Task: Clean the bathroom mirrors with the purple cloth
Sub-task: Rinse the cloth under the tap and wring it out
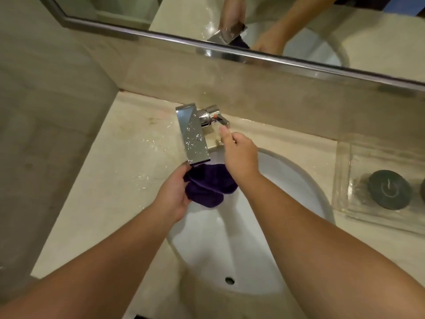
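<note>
The left hand (pixel 173 192) is clamped on the bunched purple cloth (pixel 207 187), held over the basin (pixel 299 180) directly beneath the outlet end of the faucet spout (pixel 192 134). The right hand (pixel 239 155) is the nearer to the faucet lever (pixel 223 122). It extends one straight finger to the lever, just beyond it toward the wall, and holds nothing visible.

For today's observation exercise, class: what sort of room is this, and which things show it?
Most likely a bathroom: a white sink set in a pale counter, a chrome tap over it, and a wall mirror behind. The left hand holds the purple cloth under the tap.
</note>
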`<state>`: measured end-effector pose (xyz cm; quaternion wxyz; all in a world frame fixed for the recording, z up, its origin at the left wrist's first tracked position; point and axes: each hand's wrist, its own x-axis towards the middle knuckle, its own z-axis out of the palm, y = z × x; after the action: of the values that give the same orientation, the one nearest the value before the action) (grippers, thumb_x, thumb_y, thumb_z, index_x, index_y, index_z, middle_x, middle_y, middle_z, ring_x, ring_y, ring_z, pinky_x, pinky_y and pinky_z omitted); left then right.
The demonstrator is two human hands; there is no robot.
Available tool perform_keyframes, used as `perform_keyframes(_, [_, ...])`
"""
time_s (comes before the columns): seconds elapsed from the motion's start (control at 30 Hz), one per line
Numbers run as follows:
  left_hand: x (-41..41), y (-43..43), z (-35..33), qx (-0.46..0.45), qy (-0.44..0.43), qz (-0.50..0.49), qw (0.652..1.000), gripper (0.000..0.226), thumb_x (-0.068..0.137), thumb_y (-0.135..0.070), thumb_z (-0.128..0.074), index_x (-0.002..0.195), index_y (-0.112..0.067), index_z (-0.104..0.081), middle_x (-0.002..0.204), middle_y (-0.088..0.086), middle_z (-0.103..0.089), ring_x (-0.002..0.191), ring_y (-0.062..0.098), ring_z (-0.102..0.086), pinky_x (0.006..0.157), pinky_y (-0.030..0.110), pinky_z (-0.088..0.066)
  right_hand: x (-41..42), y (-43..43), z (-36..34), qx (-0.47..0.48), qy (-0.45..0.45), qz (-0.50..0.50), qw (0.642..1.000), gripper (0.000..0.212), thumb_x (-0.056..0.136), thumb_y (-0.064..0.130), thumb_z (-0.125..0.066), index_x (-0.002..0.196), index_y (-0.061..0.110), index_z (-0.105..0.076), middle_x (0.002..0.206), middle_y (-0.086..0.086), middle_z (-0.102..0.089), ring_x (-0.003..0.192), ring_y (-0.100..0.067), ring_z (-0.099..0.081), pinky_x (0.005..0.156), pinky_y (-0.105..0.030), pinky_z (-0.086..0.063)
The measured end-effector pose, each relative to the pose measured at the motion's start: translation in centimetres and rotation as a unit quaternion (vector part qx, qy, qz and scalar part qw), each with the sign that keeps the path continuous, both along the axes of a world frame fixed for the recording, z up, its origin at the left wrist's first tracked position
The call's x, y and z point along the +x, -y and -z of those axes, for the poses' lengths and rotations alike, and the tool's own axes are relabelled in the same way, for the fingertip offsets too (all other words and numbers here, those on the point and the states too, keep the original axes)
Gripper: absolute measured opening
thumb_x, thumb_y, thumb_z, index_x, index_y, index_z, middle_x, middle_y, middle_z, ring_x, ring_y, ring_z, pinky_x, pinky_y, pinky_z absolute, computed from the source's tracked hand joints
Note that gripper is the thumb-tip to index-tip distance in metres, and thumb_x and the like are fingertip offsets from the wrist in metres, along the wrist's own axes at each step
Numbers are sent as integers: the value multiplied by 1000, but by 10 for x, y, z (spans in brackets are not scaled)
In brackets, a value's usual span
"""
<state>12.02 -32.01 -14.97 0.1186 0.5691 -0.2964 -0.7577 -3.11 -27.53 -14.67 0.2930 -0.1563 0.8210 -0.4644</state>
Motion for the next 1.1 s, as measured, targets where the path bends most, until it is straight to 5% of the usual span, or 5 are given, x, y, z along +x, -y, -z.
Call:
perform_keyframes(0.37, [-22, 9, 10, -71, -26, 75, 994, 11, 77, -6, -52, 76, -4, -63, 78, 19, -57, 71, 31, -51, 65, 32, -43, 33, -52, 53, 73, 409, -42, 908, 22, 86, 26, -67, 105, 15, -71, 88, -1, -73, 67, -14, -64, 59, -25, -50])
perform_keyframes(0.53, [-30, 17, 15, -70, -39, 76, 994, 17, 93, -3, -54, 87, -9, -68, 79, 10, -67, 73, 22, -63, 77, 37, -51, 47, -61, 69, 218, 284, -241, 902, 54, 83, 26, -76, 131, 18, -55, 119, -4, -68, 105, -22, -65, 95, -36, -51])
perform_keyframes(0.73, [-21, 29, 29, -178, 99, 176, 963, 16, 86, -2, -62, 97, -9, -72, 77, 8, -76, 71, 26, -73, 62, 34, -60, 32, -48, 58, 42, 364, 26, 930, 24, 82, 16, -67, 105, 11, -69, 91, -14, -77, 82, -32, -73, 75, -42, -59])
perform_keyframes(0.9, [-15, 13, 34, -113, 56, 190, 974, 29, 85, -28, -56, 61, -16, -68, 55, 10, -62, 50, 23, -47, 50, 28, -33, 42, -13, 28, 8, 331, -32, 943, 49, 72, 49, -54, 81, 1, -65, 75, -22, -65, 60, -26, -56, 57, -30, -38])
perform_keyframes(1.1, [-12, 18, 40, 136, -32, 97, 985, 15, 67, -22, -60, 74, -17, -73, 79, 11, -69, 70, 27, -67, 70, 40, -54, 62, 8, 27, 44, 381, -15, 923, 12, 56, 17, -58, 55, 15, -69, 60, -7, -64, 59, -26, -58, 62, -35, -45])
